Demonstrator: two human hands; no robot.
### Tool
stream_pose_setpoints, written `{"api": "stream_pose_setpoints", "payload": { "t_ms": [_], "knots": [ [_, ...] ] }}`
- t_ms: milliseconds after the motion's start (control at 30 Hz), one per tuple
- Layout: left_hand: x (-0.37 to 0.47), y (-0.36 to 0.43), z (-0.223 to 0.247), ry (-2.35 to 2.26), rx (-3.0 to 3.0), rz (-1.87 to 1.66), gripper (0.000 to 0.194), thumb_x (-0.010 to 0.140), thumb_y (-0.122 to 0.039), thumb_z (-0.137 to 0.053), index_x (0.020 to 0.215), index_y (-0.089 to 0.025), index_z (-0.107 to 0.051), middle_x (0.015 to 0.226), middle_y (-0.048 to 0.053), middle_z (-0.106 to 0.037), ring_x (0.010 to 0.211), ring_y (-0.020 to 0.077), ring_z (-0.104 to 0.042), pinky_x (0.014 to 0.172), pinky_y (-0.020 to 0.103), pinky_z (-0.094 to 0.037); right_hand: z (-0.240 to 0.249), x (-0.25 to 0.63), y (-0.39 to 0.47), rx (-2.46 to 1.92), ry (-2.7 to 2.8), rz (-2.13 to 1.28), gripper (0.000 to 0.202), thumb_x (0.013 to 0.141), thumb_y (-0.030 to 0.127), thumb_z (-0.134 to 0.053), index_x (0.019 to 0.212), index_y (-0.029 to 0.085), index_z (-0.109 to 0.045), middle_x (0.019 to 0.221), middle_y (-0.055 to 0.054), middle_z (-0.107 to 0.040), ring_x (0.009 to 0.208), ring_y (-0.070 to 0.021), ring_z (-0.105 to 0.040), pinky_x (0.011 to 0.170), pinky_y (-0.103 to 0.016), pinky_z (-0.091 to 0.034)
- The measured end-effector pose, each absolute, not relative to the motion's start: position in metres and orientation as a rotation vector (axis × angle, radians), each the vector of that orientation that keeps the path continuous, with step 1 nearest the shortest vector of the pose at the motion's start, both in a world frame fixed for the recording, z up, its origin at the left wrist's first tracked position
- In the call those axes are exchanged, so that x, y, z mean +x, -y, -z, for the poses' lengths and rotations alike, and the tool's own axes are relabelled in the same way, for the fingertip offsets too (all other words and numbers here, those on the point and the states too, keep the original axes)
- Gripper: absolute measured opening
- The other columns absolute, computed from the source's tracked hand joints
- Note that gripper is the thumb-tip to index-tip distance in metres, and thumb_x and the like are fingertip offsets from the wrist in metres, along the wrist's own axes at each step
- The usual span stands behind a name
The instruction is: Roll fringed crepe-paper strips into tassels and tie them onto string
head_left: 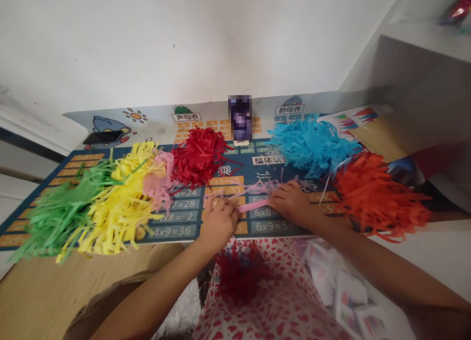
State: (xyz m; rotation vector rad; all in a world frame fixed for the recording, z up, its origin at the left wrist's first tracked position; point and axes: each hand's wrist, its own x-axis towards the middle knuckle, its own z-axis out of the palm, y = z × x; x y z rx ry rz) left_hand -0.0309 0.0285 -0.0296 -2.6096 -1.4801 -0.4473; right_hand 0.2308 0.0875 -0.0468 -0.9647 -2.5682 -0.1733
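A pink fringed paper strip (253,204) stretches between my two hands over the dark blue printed mat (176,230). The fingers of my left hand (220,220) close on its left end. At the other end, my right hand (290,201) has its fingers curled on the strip. Loose pink fringes spread out behind both hands. Left of my left hand lie a small pink paper bunch (159,179), a yellow paper pompom (117,202) and a green one (69,210). A red paper pompom (200,156) sits just behind them.
A blue pompom (312,143) and an orange-red pompom (379,195) lie on the right. A phone (241,118) stands upright against the wall; a dark flat device (103,137) lies at the back left. Red shreds (243,276) rest on my lap, and white packets (349,296) lie below right.
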Motion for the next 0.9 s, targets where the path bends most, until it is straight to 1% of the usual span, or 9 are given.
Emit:
{"api": "stream_pose_setpoints", "payload": {
  "t_ms": [67,133,167,233,367,467,600,767,900],
  "knots": [
    [-0.029,-0.026,0.027,1.451,-2.56,0.402,0.013,0.093,-0.021,-0.057,0.096,-0.023,-0.069,0.095,0.003,-0.073,0.103,0.0245,-0.058,0.108,0.054,-0.026,0.049,0.236,-0.089,-0.965,2.549,0.153,0.025,0.098,0.03,-0.053,0.08,0.025,-0.07,0.086,0.0,-0.072,0.086,-0.0174,-0.053,0.084,-0.038,-0.026],
    [-0.026,-0.025,0.023,1.437,-2.538,0.368,0.015,0.092,-0.022,-0.058,0.103,-0.022,-0.069,0.103,0.006,-0.072,0.107,0.0265,-0.056,0.107,0.054,-0.027,0.049,0.236,-0.089,-0.945,2.577,0.16,0.025,0.098,0.029,-0.052,0.081,0.025,-0.07,0.087,0.0,-0.072,0.088,-0.0177,-0.053,0.086,-0.039,-0.025],
    [-0.024,-0.026,0.022,1.428,-2.55,0.358,0.017,0.092,-0.022,-0.058,0.107,-0.023,-0.068,0.105,0.007,-0.071,0.109,0.0271,-0.056,0.107,0.054,-0.028,0.05,0.236,-0.089,-0.937,2.593,0.164,0.025,0.098,0.028,-0.052,0.081,0.025,-0.07,0.088,0.0,-0.072,0.089,-0.0179,-0.053,0.087,-0.039,-0.025],
    [-0.023,-0.027,0.021,1.403,-2.601,0.345,0.019,0.092,-0.022,-0.058,0.109,-0.024,-0.067,0.103,0.005,-0.071,0.108,0.0263,-0.056,0.105,0.052,-0.029,0.051,0.235,-0.09,-0.932,2.604,0.15,0.025,0.098,0.028,-0.052,0.081,0.025,-0.07,0.088,0.0,-0.073,0.09,-0.0183,-0.053,0.087,-0.039,-0.025],
    [-0.028,-0.032,0.027,1.374,-2.667,0.358,0.013,0.092,-0.022,-0.06,0.101,-0.026,-0.069,0.093,0.001,-0.073,0.099,0.0225,-0.058,0.102,0.049,-0.03,0.055,0.24,-0.096,-0.954,2.544,-0.031,0.023,0.095,0.034,-0.057,0.081,0.025,-0.073,0.087,-0.001,-0.073,0.088,-0.0185,-0.055,0.084,-0.038,-0.027],
    [-0.034,-0.034,0.032,1.418,-2.705,0.448,0.012,0.091,-0.023,-0.061,0.097,-0.028,-0.07,0.093,-0.001,-0.074,0.098,0.0207,-0.058,0.099,0.045,-0.031,0.058,0.246,-0.101,-0.992,2.503,-0.274,0.02,0.09,0.04,-0.064,0.081,0.025,-0.075,0.088,-0.002,-0.073,0.086,-0.0184,-0.056,0.08,-0.036,-0.029],
    [-0.041,-0.037,0.033,1.634,-2.725,0.609,0.012,0.092,-0.029,-0.061,0.091,-0.03,-0.073,0.099,-0.001,-0.075,0.097,0.0214,-0.06,0.09,0.044,-0.034,0.058,0.249,-0.105,-1.039,2.448,-0.496,0.022,0.089,0.042,-0.064,0.083,0.024,-0.076,0.088,-0.003,-0.071,0.086,-0.0185,-0.055,0.077,-0.034,-0.03],
    [-0.043,-0.041,0.033,1.896,-2.747,0.634,0.012,0.089,-0.03,-0.063,0.085,-0.028,-0.074,0.1,0.002,-0.074,0.098,0.0233,-0.06,0.088,0.042,-0.036,0.055,0.247,-0.107,-1.108,2.401,-0.585,0.023,0.088,0.042,-0.066,0.078,0.023,-0.073,0.087,-0.003,-0.069,0.085,-0.0179,-0.055,0.079,-0.034,-0.03],
    [-0.039,-0.043,0.031,1.983,-2.697,0.584,0.013,0.089,-0.031,-0.062,0.082,-0.026,-0.072,0.097,0.003,-0.072,0.099,0.0247,-0.059,0.089,0.043,-0.037,0.055,0.246,-0.108,-1.146,2.398,-0.6,0.023,0.086,0.041,-0.069,0.075,0.021,-0.071,0.087,-0.003,-0.068,0.085,-0.0182,-0.055,0.08,-0.034,-0.029]
  ]
}}
